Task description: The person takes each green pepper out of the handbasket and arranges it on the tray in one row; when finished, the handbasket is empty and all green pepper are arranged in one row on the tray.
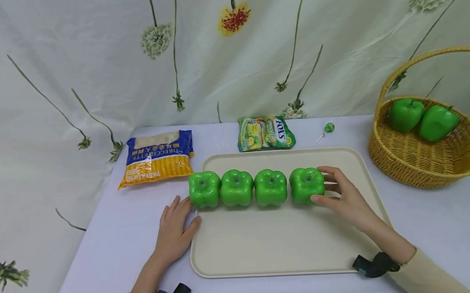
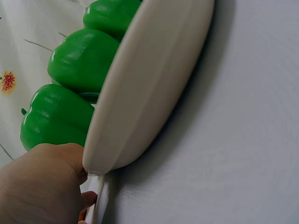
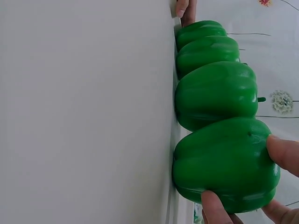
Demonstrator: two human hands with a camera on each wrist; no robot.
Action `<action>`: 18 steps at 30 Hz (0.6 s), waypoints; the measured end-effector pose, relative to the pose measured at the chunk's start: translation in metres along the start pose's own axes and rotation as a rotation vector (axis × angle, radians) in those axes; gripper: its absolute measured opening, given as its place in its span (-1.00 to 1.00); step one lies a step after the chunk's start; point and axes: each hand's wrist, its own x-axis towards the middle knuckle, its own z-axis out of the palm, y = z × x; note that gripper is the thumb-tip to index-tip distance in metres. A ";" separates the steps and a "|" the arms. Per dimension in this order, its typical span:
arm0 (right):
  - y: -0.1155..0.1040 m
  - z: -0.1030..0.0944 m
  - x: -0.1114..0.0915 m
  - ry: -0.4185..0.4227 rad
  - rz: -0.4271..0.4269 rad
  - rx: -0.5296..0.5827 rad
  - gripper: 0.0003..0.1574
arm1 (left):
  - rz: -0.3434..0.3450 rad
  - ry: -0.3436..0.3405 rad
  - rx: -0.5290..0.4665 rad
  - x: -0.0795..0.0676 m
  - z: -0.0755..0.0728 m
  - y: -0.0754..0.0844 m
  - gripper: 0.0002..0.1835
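Several green bell peppers stand upright in a row along the far part of a beige tray [image 1: 275, 248]. At the row's right end, my right hand [image 1: 346, 200] grips a green bell pepper [image 3: 224, 163], thumb and fingers spread round its side. A narrow gap parts it from the neighbouring pepper [image 1: 271, 188]. My left hand [image 1: 177, 234] rests at the tray's left edge, fingers extended, thumb over the rim. Its fingertips lie close beside the leftmost pepper [image 1: 205, 190]. In the left wrist view, the left hand [image 2: 44, 184] partly covers the tray's corner.
A wicker basket [image 1: 427, 179] with a tall handle stands at the right, holding two green peppers [image 1: 438, 123]. Behind the tray lie a blue and yellow pasta bag [image 1: 155, 159], a green candy bag [image 1: 264, 133] and a green lollipop [image 1: 329, 127]. A flowered cloth hangs behind.
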 end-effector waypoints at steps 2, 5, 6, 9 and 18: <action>0.001 0.000 0.000 -0.004 -0.002 -0.001 -0.14 | 0.000 0.000 0.002 0.000 0.000 0.000 -0.44; 0.001 0.001 0.001 -0.008 -0.007 0.000 -0.14 | 0.004 0.002 0.002 0.000 0.000 0.001 -0.44; 0.001 0.001 0.001 -0.009 -0.009 0.001 -0.13 | 0.005 0.003 0.002 0.000 0.000 0.001 -0.44; 0.001 0.002 0.001 -0.012 -0.015 0.011 -0.13 | 0.007 0.005 -0.001 0.000 -0.001 0.002 -0.44; 0.000 0.003 0.000 -0.019 -0.033 0.010 -0.12 | 0.005 0.002 -0.002 0.000 -0.002 0.002 -0.45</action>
